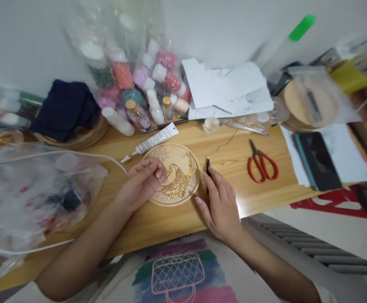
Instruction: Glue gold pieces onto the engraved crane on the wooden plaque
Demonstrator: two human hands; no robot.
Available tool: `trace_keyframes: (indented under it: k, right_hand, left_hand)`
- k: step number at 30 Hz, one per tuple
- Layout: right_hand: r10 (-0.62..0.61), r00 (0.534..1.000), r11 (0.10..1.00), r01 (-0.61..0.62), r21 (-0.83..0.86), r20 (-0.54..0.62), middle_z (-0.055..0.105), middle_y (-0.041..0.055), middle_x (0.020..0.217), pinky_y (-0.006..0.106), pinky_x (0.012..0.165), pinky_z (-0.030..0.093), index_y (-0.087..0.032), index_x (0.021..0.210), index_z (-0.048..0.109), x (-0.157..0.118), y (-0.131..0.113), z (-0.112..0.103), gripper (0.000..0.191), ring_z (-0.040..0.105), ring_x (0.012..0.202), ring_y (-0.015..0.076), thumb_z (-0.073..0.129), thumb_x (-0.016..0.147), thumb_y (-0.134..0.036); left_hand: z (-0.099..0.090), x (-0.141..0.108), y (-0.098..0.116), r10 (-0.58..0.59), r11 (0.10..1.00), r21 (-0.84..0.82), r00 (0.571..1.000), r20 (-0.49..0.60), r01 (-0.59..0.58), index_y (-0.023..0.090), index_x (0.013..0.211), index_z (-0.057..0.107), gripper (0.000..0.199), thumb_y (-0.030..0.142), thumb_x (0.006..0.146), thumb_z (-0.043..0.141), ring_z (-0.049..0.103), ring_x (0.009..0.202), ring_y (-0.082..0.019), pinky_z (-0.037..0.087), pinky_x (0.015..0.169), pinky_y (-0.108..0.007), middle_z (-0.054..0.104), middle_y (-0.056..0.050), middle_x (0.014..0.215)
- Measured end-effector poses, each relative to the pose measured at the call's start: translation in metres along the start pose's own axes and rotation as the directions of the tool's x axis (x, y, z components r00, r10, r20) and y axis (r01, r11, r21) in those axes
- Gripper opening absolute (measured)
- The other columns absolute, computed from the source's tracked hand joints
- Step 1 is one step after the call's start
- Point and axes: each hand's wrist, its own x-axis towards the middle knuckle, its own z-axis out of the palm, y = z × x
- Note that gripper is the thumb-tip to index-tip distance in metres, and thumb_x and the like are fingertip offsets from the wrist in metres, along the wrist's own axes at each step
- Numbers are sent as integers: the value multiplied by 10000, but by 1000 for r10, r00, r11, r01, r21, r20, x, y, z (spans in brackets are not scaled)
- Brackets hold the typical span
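A round wooden disc [172, 157] carrying a bird design in gold lies on the wooden table. Over its left edge is my left hand [145, 181], thumb and fingertips pinched together; whatever they hold, if anything, is too small to make out. To the right of the disc my right hand [219, 204] rests with its fingertips on black tweezers [207, 163], thumb apart from the fingers. A white glue tube [156, 139] with a narrow nozzle lies just behind the disc. Red-handled scissors [262, 163] lie further right.
Bagged jars of coloured material [167, 80], small bottles [137, 115] and white papers [230, 90] line the back. At the left are a plastic bag [38, 189], a white cable [76, 152] and dark cloth [66, 109]. A phone [318, 160] lies on papers at the right.
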Motion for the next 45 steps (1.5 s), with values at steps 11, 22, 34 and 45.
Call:
trace_keyframes:
  k: [11, 22, 34, 45]
  right_hand:
    - [302, 950, 910, -264, 318, -75, 624, 200, 1258, 463, 1031, 495, -108, 1264, 556, 9, 13, 20, 389, 591, 1192, 261, 449, 960, -325]
    - [459, 881, 848, -472, 241, 112, 690, 144, 819, 326, 715, 472, -137, 801, 646, 57, 15, -6, 117, 657, 775, 239, 535, 778, -103]
    - [34, 978, 597, 143, 789, -204, 690, 23, 792, 263, 616, 543, -181, 984, 636, 155, -13, -116, 242, 674, 677, 140, 597, 864, -388]
    - [-8, 774, 647, 487, 586, -633, 659, 39, 946, 266, 684, 525, -256, 1040, 722, 160, -11, -131, 207, 622, 881, 159, 658, 876, -148]
  left_hand:
    - [-7, 7, -7, 90, 993, 68, 995, 35, -93, 115, 720, 623, 303, 270, 699, 882, 519, 633, -82, 442, 600, -197, 557, 13, 656]
    - [-12, 13, -9, -25, 979, 199, 999, -26, 30, 161, 1268, 570, 380, 377, 959, 613, 628, 1088, -230, 560, 916, -445, 600, -102, 1267]
    - [116, -20, 78, 438, 899, -108, 885, 158, -425, 177, 944, 757, 272, 366, 753, 798, 653, 957, -185, 535, 754, -244, 707, -77, 1054]
    - [138, -28, 81, 476, 867, -337, 812, 338, -368, 215, 1176, 742, 431, 498, 882, 602, 514, 1296, -238, 484, 956, -265, 615, -60, 1383]
